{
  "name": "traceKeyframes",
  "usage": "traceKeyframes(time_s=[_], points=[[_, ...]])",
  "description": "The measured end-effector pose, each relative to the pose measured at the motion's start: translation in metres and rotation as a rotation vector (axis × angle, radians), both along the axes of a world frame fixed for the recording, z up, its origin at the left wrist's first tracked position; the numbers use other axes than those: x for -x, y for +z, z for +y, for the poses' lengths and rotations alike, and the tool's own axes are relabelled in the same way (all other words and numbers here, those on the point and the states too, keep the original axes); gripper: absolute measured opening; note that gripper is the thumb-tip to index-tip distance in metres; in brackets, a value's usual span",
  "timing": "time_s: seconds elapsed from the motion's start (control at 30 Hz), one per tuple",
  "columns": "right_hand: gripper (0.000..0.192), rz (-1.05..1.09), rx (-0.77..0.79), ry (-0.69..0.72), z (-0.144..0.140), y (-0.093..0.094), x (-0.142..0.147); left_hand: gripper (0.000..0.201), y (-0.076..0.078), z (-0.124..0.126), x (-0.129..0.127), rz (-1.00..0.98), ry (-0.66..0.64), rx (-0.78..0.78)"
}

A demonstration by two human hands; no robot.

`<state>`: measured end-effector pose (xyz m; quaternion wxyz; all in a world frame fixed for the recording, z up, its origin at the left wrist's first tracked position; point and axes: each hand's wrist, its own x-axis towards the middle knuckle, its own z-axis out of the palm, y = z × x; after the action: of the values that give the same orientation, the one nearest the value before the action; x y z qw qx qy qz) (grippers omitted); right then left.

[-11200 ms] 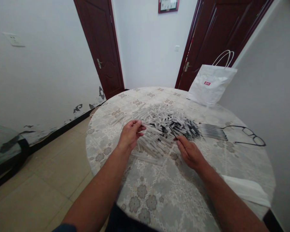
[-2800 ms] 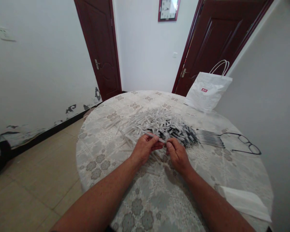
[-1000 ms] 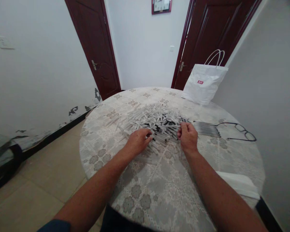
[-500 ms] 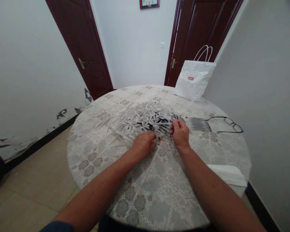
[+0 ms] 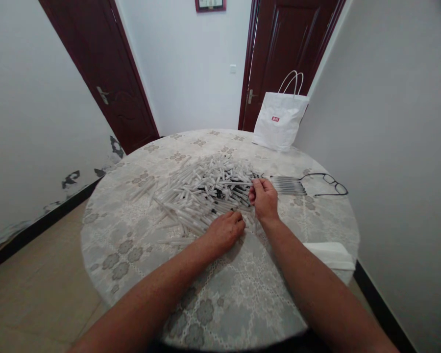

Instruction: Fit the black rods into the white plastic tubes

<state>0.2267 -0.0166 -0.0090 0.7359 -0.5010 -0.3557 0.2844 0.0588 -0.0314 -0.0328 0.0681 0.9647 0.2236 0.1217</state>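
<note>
A big heap of clear pen barrels and black pen parts (image 5: 202, 189) lies in the middle of a round table (image 5: 139, 245) under a flowered lace cloth. My left hand (image 5: 225, 231) rests palm down on the heap's near edge, fingers curled over a few tubes; whether it grips one I cannot tell. My right hand (image 5: 264, 199) is closed on a thin clear pen (image 5: 238, 183) that points left over the heap. A neat row of finished pens (image 5: 288, 185) lies just right of that hand.
Black-framed glasses (image 5: 329, 182) lie beside the row of pens. A white paper bag (image 5: 279, 120) stands at the table's far edge against the wall. Folded white paper (image 5: 329, 255) lies at the near right rim. Two dark doors are behind; tiled floor on the left.
Both hands worked on one pen together, then parted. My right hand carried the pen right toward the row; my left dropped onto the heap's near edge. The view swung right.
</note>
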Motion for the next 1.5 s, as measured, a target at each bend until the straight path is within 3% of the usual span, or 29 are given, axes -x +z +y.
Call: traceKeyframes(time_s=[0.07,0.23,0.27,0.37,0.47,0.67,0.87,1.07,1.27,1.5], points=[[0.032,0.036,-0.008,0.009,-0.001,0.006,-0.004,0.016,0.002,0.002,0.008,-0.120,0.061,0.105],[0.030,0.109,0.004,0.077,-0.015,0.020,-0.014,0.027,0.019,0.018,0.037,-0.533,0.261,0.552],[0.030,0.104,0.010,0.089,-0.020,0.019,-0.015,0.028,0.022,0.022,0.042,-0.624,0.288,0.698],[0.031,0.062,0.027,0.128,-0.036,0.010,-0.016,0.034,0.027,0.028,0.050,-0.886,0.328,1.075],[0.030,0.008,0.018,0.160,-0.047,-0.007,-0.015,0.039,0.027,0.028,0.051,-1.040,0.345,1.252],[0.028,-0.068,0.029,0.137,-0.053,-0.026,-0.016,0.036,0.028,0.023,0.050,-1.049,0.367,1.225],[0.028,-0.200,0.094,0.111,-0.059,-0.020,-0.018,0.034,0.032,0.024,0.055,-0.825,0.413,0.996],[0.025,-0.330,0.114,0.104,-0.066,-0.011,-0.015,0.034,0.035,0.025,0.059,-0.729,0.397,0.872],[0.025,-0.680,0.131,0.145,-0.071,-0.008,-0.022,0.035,0.031,0.026,0.057,-0.779,0.394,0.961],[0.024,-1.225,-0.034,0.168,-0.070,-0.006,-0.023,0.037,0.026,0.026,0.051,-0.967,0.413,1.135]])
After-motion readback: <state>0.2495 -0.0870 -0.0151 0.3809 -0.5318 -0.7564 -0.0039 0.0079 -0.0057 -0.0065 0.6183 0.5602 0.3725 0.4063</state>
